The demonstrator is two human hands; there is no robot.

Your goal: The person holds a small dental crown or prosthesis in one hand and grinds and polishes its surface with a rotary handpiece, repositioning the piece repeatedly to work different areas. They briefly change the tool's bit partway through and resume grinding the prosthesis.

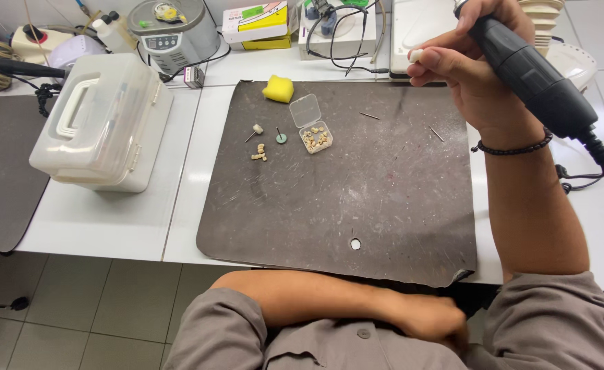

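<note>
Up at the top right, my right hand (470,72) grips a black rotary handpiece (532,72), fingertips pinching a small white piece (416,55). My left hand (432,318) rests loosely curled at bottom centre, holding nothing.

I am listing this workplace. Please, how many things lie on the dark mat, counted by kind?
Yellow sponge: 1
Small clear box, lid open: 1
Mounted rotary bits: 2
Thin pins: 2
Loose tooth-coloured cluster: 1
Total: 7

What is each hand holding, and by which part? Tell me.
The right hand grips a black rotary handpiece around its barrel, and its fingers pinch a small white piece. The left hand rests folded against the body and seems to hold nothing.
</note>
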